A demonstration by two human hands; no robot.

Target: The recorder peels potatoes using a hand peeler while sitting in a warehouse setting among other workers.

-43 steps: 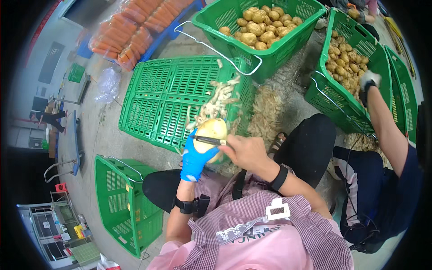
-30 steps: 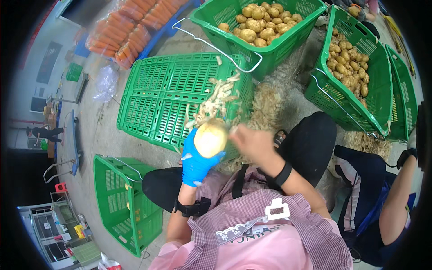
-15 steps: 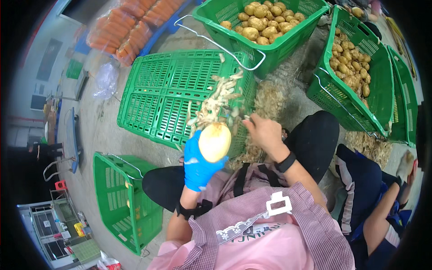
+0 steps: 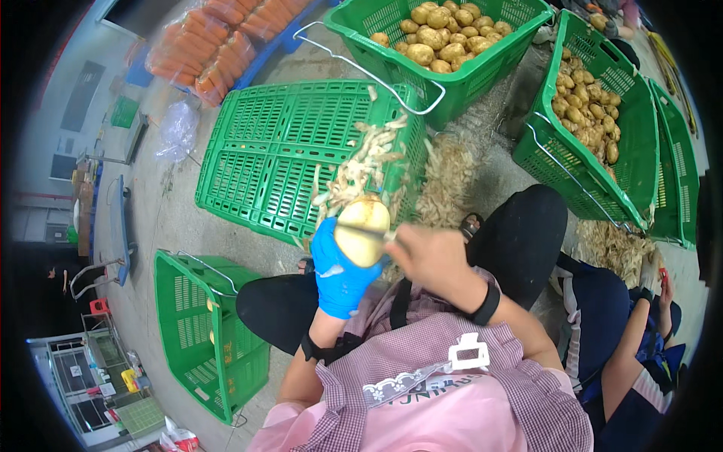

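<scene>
My left hand (image 4: 343,275), in a blue glove, is closed round a large potato (image 4: 363,239) whose pale flesh is mostly bare, with a brownish patch at its top end. The bare right hand (image 4: 433,260) grips a peeler (image 4: 374,233). Its narrow dark blade lies across the face of the potato, and the fingers hide most of the handle. Just beyond the potato, pale peelings (image 4: 361,169) are heaped on an upturned green crate (image 4: 260,162).
Green crates of unpeeled potatoes stand at the far middle (image 4: 444,90) and right (image 4: 602,177). An open green crate (image 4: 181,331) is by my left knee. More peelings (image 4: 448,181) litter the floor. Bagged carrots (image 4: 199,53) lie far left. A co-worker (image 4: 610,316) sits at right.
My right hand has come down and left, bringing the peeler from above the peelings onto the potato. The left hand keeps its hold, nearly still. At right, the co-worker's hands have shifted.
</scene>
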